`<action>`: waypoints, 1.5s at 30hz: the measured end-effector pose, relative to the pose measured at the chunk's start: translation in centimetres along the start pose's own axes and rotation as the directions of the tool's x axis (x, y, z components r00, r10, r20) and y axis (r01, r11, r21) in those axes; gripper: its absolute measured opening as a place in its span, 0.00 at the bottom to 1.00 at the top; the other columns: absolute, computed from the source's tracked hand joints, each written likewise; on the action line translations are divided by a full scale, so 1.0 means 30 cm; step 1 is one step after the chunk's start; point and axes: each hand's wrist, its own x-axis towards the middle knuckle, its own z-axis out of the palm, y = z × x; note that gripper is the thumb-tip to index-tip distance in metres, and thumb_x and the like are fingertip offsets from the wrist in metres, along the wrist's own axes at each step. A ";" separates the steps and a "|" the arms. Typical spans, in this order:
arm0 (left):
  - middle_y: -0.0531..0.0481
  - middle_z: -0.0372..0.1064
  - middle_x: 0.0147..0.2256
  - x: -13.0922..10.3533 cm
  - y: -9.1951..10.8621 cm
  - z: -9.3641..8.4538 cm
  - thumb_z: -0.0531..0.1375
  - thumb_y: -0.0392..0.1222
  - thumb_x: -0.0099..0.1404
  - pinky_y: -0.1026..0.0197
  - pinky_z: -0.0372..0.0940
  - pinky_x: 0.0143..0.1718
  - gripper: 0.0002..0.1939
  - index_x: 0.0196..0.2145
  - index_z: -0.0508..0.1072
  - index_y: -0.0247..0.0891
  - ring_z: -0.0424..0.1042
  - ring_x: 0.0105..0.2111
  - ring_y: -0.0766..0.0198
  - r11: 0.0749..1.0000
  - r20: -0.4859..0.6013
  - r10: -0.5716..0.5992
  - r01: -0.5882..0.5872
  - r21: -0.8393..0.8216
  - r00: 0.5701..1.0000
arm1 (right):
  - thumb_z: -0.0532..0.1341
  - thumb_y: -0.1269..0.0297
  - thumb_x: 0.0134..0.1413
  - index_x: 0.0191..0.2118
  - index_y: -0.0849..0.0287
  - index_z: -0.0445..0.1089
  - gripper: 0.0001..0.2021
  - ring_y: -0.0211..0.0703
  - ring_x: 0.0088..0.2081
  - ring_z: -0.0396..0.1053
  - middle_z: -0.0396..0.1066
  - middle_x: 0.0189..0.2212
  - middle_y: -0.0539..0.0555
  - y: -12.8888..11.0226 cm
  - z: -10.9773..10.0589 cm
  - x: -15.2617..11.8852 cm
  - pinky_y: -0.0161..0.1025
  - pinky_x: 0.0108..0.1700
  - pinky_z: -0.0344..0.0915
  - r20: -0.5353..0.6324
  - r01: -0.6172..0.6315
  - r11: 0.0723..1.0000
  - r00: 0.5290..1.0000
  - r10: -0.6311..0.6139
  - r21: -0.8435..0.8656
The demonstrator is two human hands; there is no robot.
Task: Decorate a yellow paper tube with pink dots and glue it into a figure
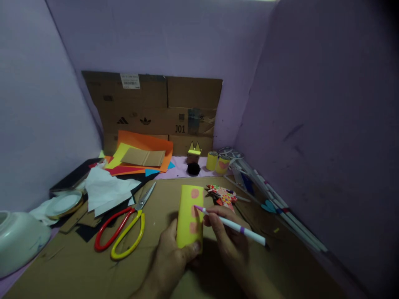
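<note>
My left hand (174, 253) is closed around the lower part of a yellow paper-covered tube (186, 216), its thumb pressed on the front. Three pinkish-orange spots run down the tube's face. A white felt-tip pen (230, 224) with a purple band and purple tip is pinched in my right hand (229, 241). The tip rests at or very near the middle spot; contact is hard to tell. To the left lies a pair of scissors (137, 214) with one red and one yellow handle, blades partly apart. Behind my right hand is a cut-out of colourful patterned paper (222, 195).
Brown cardboard (77, 265) covers the work surface. Coloured paper sheets (143, 139) and crumpled white paper (106, 189) lie at the back left, a pale bowl (21, 241) at far left. Small yellow rolls (212, 161) stand at the back. Long white rods (289, 220) lean along the right wall.
</note>
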 end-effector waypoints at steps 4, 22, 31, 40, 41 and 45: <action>0.52 0.66 0.25 0.002 0.000 0.003 0.67 0.41 0.43 0.65 0.65 0.19 0.31 0.46 0.68 0.31 0.63 0.22 0.66 1.000 -0.010 -0.016 0.015 -0.026 1.000 | 0.58 0.65 0.60 0.38 0.52 0.72 0.05 0.40 0.29 0.70 0.72 0.27 0.50 0.003 -0.003 0.002 0.36 0.32 0.68 -0.023 -0.018 1.000 1.000 0.018 0.001; 0.52 0.67 0.23 0.015 -0.014 -0.008 0.69 0.42 0.41 0.66 0.64 0.16 0.33 0.45 0.68 0.29 0.64 0.18 0.68 0.996 -0.013 -0.037 0.036 -0.083 0.999 | 0.56 0.64 0.59 0.32 0.57 0.71 0.08 0.39 0.24 0.69 0.70 0.21 0.49 -0.010 -0.005 0.021 0.34 0.27 0.66 -0.067 0.008 0.998 0.998 -0.012 -0.058; 0.52 0.66 0.24 0.005 -0.004 -0.003 0.68 0.41 0.43 0.65 0.65 0.17 0.31 0.45 0.67 0.29 0.64 0.19 0.68 0.997 -0.031 -0.027 0.025 -0.070 0.999 | 0.56 0.61 0.60 0.28 0.58 0.70 0.12 0.39 0.23 0.69 0.69 0.20 0.50 -0.016 0.000 0.018 0.34 0.25 0.65 -0.075 -0.036 0.997 0.997 0.030 -0.073; 0.53 0.65 0.23 -0.005 0.010 0.006 0.68 0.40 0.43 0.66 0.65 0.17 0.27 0.42 0.69 0.30 0.64 0.20 0.68 0.995 -0.052 -0.026 0.021 -0.099 0.998 | 0.56 0.62 0.59 0.27 0.58 0.71 0.12 0.38 0.22 0.68 0.69 0.19 0.49 -0.023 -0.005 0.019 0.33 0.25 0.65 -0.061 -0.043 0.994 0.997 0.037 -0.102; 0.53 0.65 0.23 -0.007 0.012 0.007 0.69 0.40 0.43 0.66 0.65 0.17 0.27 0.41 0.70 0.30 0.64 0.20 0.68 0.995 -0.054 -0.027 0.022 -0.098 0.998 | 0.56 0.62 0.59 0.27 0.58 0.71 0.12 0.38 0.22 0.68 0.69 0.19 0.49 -0.022 -0.004 0.020 0.32 0.25 0.65 -0.068 -0.033 0.994 0.997 0.026 -0.105; 0.53 0.65 0.24 -0.009 0.015 0.008 0.68 0.40 0.43 0.66 0.64 0.17 0.26 0.41 0.70 0.30 0.64 0.20 0.68 0.996 -0.059 -0.022 0.017 -0.088 0.998 | 0.56 0.62 0.59 0.26 0.58 0.70 0.12 0.38 0.21 0.68 0.68 0.18 0.49 -0.019 0.000 0.019 0.32 0.23 0.64 -0.081 -0.025 0.994 0.997 0.016 -0.109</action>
